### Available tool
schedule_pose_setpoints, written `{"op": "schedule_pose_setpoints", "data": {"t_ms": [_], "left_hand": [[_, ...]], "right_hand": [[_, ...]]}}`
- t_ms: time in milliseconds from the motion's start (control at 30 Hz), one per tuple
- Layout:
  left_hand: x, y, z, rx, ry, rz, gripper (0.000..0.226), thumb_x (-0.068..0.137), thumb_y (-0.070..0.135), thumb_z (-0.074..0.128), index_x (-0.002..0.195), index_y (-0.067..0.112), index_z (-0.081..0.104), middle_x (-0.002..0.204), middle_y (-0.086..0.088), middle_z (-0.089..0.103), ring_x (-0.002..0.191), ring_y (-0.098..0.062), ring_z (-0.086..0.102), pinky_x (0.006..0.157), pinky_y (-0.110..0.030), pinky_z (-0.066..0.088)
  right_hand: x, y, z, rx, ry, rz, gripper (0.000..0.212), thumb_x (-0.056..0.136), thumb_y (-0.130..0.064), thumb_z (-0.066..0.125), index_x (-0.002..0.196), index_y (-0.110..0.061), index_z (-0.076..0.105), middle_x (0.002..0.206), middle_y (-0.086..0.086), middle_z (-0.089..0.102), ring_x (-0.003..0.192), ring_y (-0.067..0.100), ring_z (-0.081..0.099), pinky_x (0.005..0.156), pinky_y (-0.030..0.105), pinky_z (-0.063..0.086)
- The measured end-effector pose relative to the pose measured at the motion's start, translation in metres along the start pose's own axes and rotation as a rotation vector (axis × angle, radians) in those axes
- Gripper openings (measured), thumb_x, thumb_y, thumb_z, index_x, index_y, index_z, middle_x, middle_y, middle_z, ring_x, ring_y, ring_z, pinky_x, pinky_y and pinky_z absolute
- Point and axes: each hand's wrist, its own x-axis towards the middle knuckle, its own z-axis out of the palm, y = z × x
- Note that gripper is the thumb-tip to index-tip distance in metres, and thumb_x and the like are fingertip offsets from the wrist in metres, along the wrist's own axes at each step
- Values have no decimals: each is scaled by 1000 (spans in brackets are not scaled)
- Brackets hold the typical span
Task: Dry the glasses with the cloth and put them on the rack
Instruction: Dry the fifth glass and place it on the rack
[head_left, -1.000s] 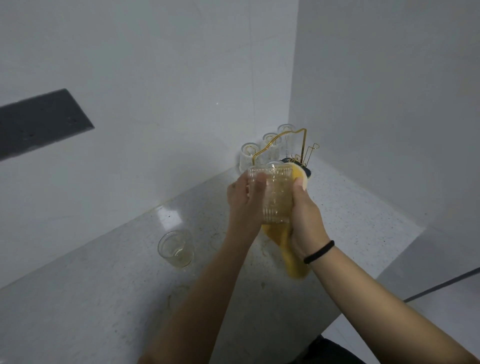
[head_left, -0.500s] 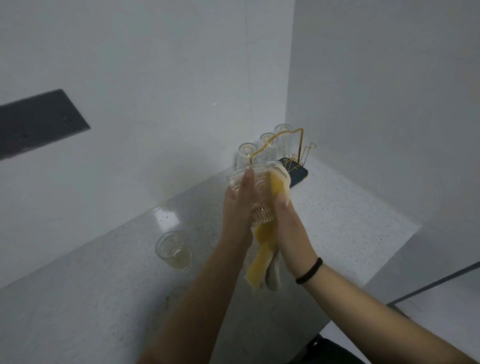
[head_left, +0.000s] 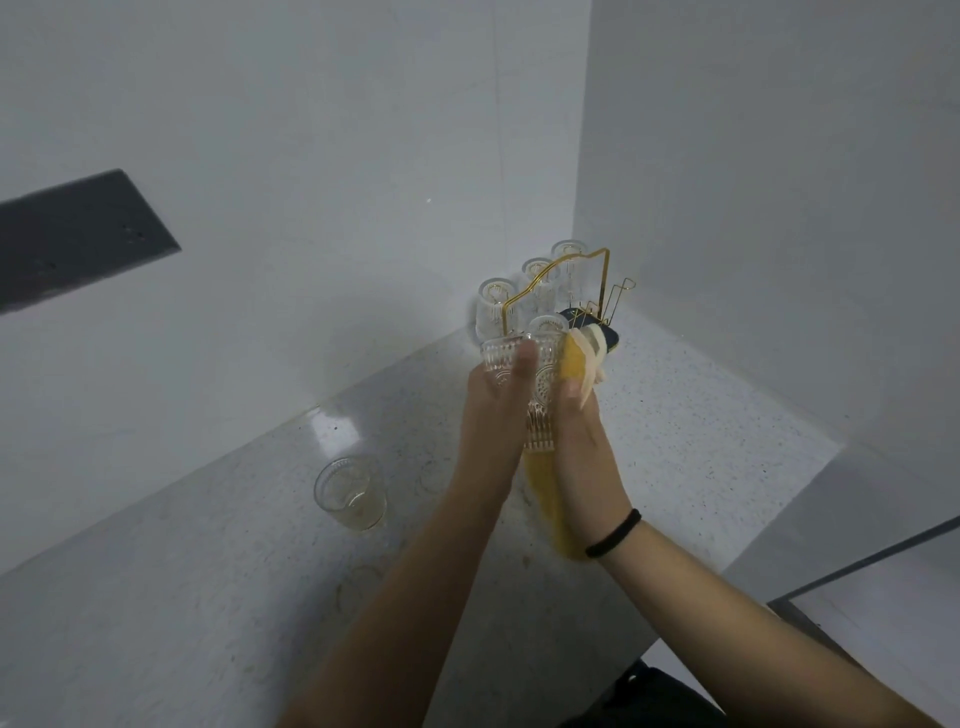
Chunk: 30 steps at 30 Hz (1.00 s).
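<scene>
Your left hand (head_left: 493, 410) grips the patterned glass (head_left: 524, 379) up above the desk (head_left: 701, 431), fingers (head_left: 523, 364) wrapped around its side. Your right hand (head_left: 582, 447) clamps the yellow cloth (head_left: 574, 361) against it. Three glasses (head_left: 540, 283) sit upturned on the gold rack (head_left: 597, 260); one glass (head_left: 352, 492) waits upright on the desk.

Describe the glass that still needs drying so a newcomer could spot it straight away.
Start at the speckled grey countertop that runs into the corner, where the gold wire rack holds upturned glasses. Come back along the wall, to the left of the person's arms: the lone glass stands there. Unlike the racked glasses and the ribbed glass being held, it sits upright by itself on the counter, mouth up.
</scene>
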Motion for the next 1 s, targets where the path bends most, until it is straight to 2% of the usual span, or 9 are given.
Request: {"op": "schedule_pose_setpoints", "data": {"t_ms": [167, 267, 367, 433, 500, 600, 767, 867, 1000], "left_hand": [[-5, -7, -2, -163, -87, 8, 48, 67, 51, 72, 104, 21, 69, 98, -4, 75, 90, -24, 73, 79, -44, 59], [-1, -8, -2, -149, -45, 46, 45, 66, 65, 69, 96, 31, 71, 92, 0, 74, 87, -23, 72, 77, -42, 60], [0, -7, -4, -62, 82, -7, 81, 70, 74, 63, 105, 2, 65, 77, -13, 65, 73, -20, 70, 64, -25, 56], [-6, -7, -4, -46, 15, 51, 62, 82, 57, 65, 102, -1, 67, 74, -15, 65, 65, -13, 66, 59, -20, 51], [-8, -6, -5, -144, -91, 23, 44, 83, 43, 67, 105, 5, 69, 91, -16, 73, 81, -22, 71, 68, -28, 56], [-11, -3, -9, -234, -242, 7, 37, 76, 36, 71, 108, 17, 67, 102, -8, 73, 93, -26, 72, 74, -37, 58], [-6, 3, -26, -63, -335, -67, 49, 62, 45, 75, 105, 26, 64, 99, -1, 73, 91, -24, 72, 80, -44, 58], [-1, 7, -36, 106, -352, -51, 55, 56, 51, 76, 105, 32, 60, 101, 1, 73, 92, -19, 72, 83, -45, 57], [-1, 18, -39, 418, -417, 71, 63, 53, 60, 74, 110, 42, 53, 110, 14, 68, 103, -8, 65, 93, -38, 52]], "right_hand": [[16, -21, -15, 298, 55, 396, 47, 96, -49, 26, 111, -19, 59, 108, 7, 63, 93, 18, 62, 83, 38, 53], [8, -23, -13, 231, 14, 360, 45, 96, -48, 24, 118, -19, 52, 98, -4, 62, 86, 10, 60, 76, 29, 53], [-9, -16, -4, 30, -26, 116, 55, 92, -50, 21, 139, -24, 33, 135, -4, 48, 125, 13, 45, 106, 29, 36], [-11, -16, -3, 22, -33, -24, 53, 94, -45, 21, 143, -26, 28, 142, -9, 39, 129, 5, 37, 104, 13, 31], [-6, -22, -6, 46, 1, 64, 46, 97, -43, 22, 135, -25, 40, 130, -4, 50, 118, 9, 49, 95, 18, 42], [13, -34, -19, 244, 67, 380, 41, 98, -43, 28, 100, -19, 61, 93, 2, 66, 82, 12, 64, 58, 19, 53], [32, -45, -45, 516, 40, 419, 39, 96, -39, 38, 99, -10, 64, 90, 9, 70, 75, 17, 70, 57, 27, 55], [35, -57, -53, 142, -32, 277, 36, 97, -39, 36, 90, -15, 61, 92, 7, 67, 74, 10, 62, 68, 25, 49], [34, -65, -50, -408, -225, 113, 57, 98, -40, 29, 105, 10, 57, 91, 33, 58, 68, 27, 53, 61, 34, 41]]}}
